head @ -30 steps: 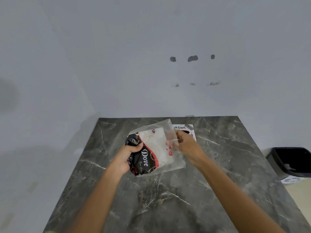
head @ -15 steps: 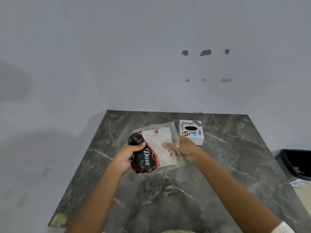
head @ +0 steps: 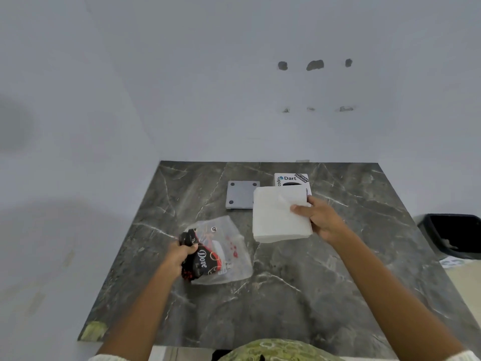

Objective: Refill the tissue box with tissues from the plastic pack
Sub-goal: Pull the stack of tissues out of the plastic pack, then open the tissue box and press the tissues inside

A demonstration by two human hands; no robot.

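My right hand [head: 321, 218] grips a thick white stack of tissues [head: 279, 214] by its right edge, held above the table in front of the tissue box. The white tissue box [head: 291, 178], printed "Dart" with a dark oval slot, stands at the back of the table, partly hidden behind the stack. My left hand [head: 179, 256] clutches the black end of the plastic pack [head: 221, 252], which now looks flat and clear, low over the table's middle.
A grey square plate [head: 240, 195] with dark corner pads lies left of the tissue box. The dark marble table [head: 286, 295] meets a white wall at the back. A black bin [head: 453, 235] stands on the floor to the right.
The tissue stack came out of the plastic pack: my right hand pulled it up and right toward the box, while my left hand drew the emptied pack down and left. The grey plate came into sight.
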